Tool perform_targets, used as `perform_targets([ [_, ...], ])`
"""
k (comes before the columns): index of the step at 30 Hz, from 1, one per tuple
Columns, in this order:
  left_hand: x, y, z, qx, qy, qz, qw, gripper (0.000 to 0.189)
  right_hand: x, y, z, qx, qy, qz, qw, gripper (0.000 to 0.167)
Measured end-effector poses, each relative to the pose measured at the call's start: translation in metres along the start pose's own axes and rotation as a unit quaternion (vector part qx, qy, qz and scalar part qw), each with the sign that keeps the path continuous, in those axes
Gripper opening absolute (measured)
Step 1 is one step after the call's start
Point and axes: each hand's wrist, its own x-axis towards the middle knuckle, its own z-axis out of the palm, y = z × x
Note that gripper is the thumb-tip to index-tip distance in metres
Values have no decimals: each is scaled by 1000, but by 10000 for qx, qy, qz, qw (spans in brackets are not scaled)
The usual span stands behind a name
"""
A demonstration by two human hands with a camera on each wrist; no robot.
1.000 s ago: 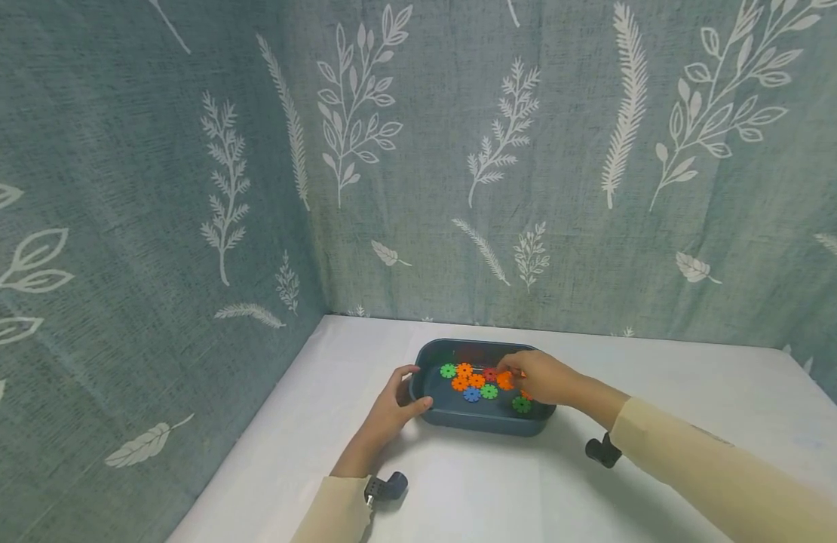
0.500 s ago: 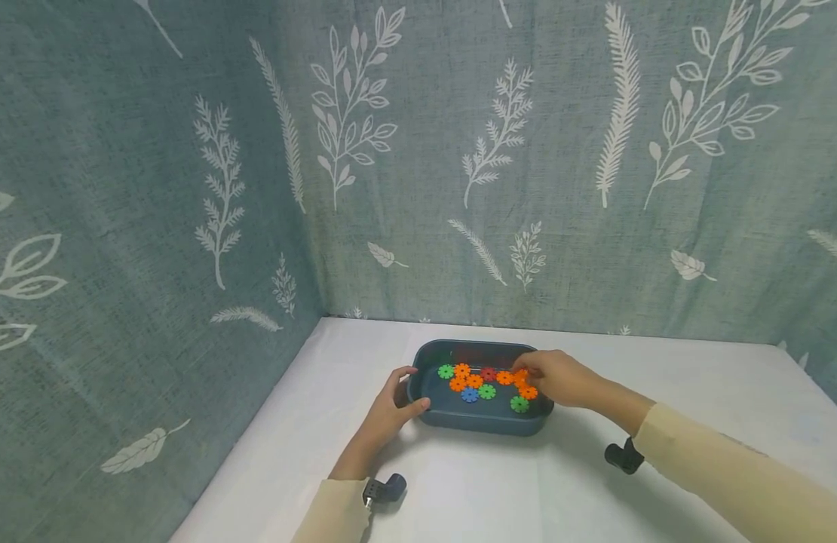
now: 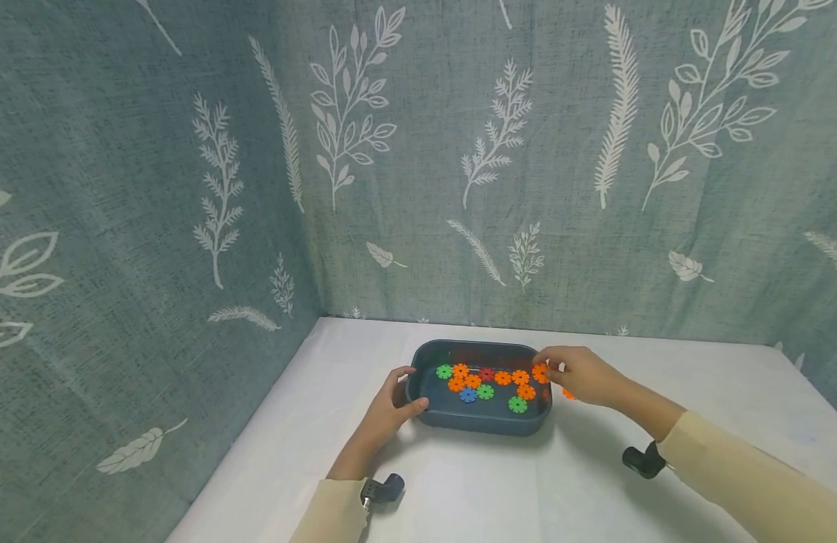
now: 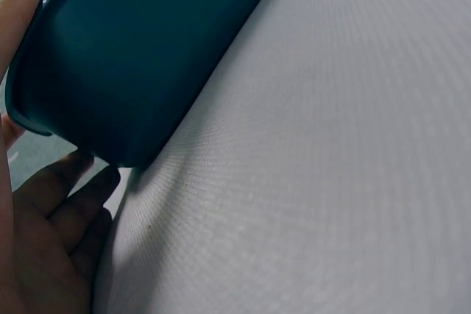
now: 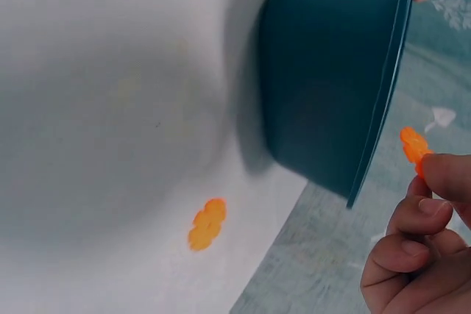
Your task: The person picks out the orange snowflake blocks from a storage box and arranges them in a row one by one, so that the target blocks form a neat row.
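Observation:
A dark teal plastic tub (image 3: 482,422) stands on the table, holding flower-shaped plastic discs: several orange ones (image 3: 503,378), several green ones (image 3: 518,405), a blue one (image 3: 468,394) and a red one (image 3: 486,374). My left hand (image 3: 390,403) grips the tub's left end, thumb on the front rim; in the left wrist view its lower fingers (image 4: 88,196) reach the tub's underside. At the right rim my right hand (image 3: 588,375) pinches an orange disc (image 5: 415,146) between thumb and index finger, raised beside the tub.
Another orange disc (image 5: 207,223) lies on the white table (image 3: 486,483), right of the tub and partly behind the right hand in the head view. A leaf-patterned grey-green curtain (image 3: 418,249) borders the table at the back and left.
My right hand has moved right from among the discs to the tub's right rim, bringing an orange disc. The orange disc on the table has come into sight. My left hand keeps its grip.

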Motion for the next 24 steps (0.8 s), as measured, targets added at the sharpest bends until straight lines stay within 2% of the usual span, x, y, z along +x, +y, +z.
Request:
perform_targets([
  [4, -2, 5, 0, -7, 14, 31, 10000, 70, -6, 9, -4, 85, 72, 366, 9993, 26],
  [11, 8, -21, 4, -36, 140, 87, 9999, 65, -15, 25, -6, 121, 197, 523, 9984, 25],
  [15, 10, -26, 3, -74, 155, 107, 9998, 66, -18, 35, -7, 69, 290, 544, 9981, 25],
  [20, 10, -25, 4, -48, 136, 95, 9999, 67, -21, 47, -6, 90, 440, 541, 9975, 24],
  [22, 5, -13, 2, -11, 78, 109, 9999, 68, -22, 52, -4, 127, 446, 601, 9971, 24],
  [24, 5, -13, 2, -1, 46, 95, 9999, 69, -23, 57, -3, 125, 442, 674, 9967, 25],
])
